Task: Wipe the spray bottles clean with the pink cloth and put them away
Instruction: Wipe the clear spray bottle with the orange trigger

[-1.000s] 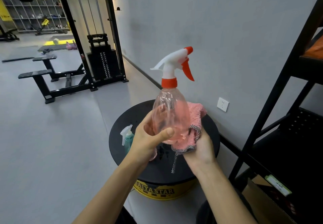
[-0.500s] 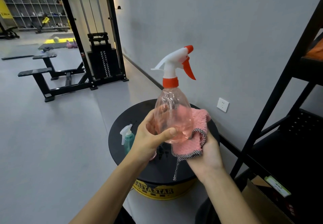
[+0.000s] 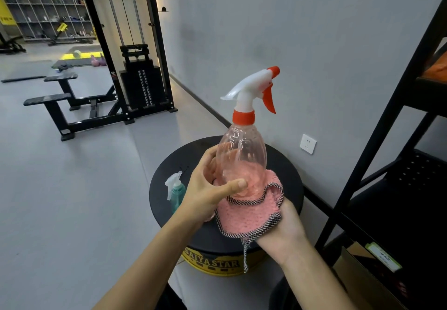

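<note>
While left hand (image 3: pixel 208 193) grips clear teardrop spray bottle (image 3: pixel 242 157) upright above round black desk (image 3: pixel 285 188), right hand (image 3: pixel 283 227) clamps nubby pink cloth (image 3: pixel 249 217) under its base; small teal spray bottle (image 3: pixel 176 193) stands at left rim.

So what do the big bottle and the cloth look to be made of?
The big spray bottle looks like thin clear plastic, glossy: fingers show through its wall. Its trigger head seems opaque white and orange plastic. The pink cloth looks like soft, nubby fabric, probably microfibre, with a checked woven edging.
</note>
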{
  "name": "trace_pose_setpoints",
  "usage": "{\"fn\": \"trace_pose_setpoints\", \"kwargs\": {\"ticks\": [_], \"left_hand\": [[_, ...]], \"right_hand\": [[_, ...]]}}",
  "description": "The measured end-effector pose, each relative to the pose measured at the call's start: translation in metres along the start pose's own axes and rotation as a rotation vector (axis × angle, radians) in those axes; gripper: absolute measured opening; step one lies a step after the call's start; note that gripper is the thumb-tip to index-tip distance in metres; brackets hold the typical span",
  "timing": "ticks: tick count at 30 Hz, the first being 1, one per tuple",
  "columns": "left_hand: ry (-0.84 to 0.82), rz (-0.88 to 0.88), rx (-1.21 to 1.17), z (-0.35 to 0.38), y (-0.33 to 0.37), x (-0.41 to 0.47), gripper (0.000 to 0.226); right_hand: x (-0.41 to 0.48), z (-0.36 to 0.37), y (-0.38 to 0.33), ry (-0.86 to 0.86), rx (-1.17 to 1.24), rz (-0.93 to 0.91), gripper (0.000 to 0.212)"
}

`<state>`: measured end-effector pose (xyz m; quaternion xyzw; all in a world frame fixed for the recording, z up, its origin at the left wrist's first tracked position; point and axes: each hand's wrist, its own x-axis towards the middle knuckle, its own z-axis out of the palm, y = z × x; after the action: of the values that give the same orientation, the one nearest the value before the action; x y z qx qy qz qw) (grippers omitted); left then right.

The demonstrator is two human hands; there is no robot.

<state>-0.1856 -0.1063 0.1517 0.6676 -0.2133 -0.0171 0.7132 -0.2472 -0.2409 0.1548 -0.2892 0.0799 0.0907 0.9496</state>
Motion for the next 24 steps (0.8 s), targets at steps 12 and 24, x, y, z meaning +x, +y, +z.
{"fn": "trace_pose_setpoints", "kwargs": {"ticks": [12, 24], "left_hand": [[0.011, -0.033, -0.048, 0.001, -0.006, -0.005, 0.100], [0.023, -0.054, -0.185, 0.002, -0.006, -0.006, 0.103]], "right_hand": [[-0.005, -0.009, -0.011, 0.079, -0.142, -0.128, 0.047], [-0.003, -0.002, 0.006, 0.021, -1.065, -0.529, 0.043]]}}
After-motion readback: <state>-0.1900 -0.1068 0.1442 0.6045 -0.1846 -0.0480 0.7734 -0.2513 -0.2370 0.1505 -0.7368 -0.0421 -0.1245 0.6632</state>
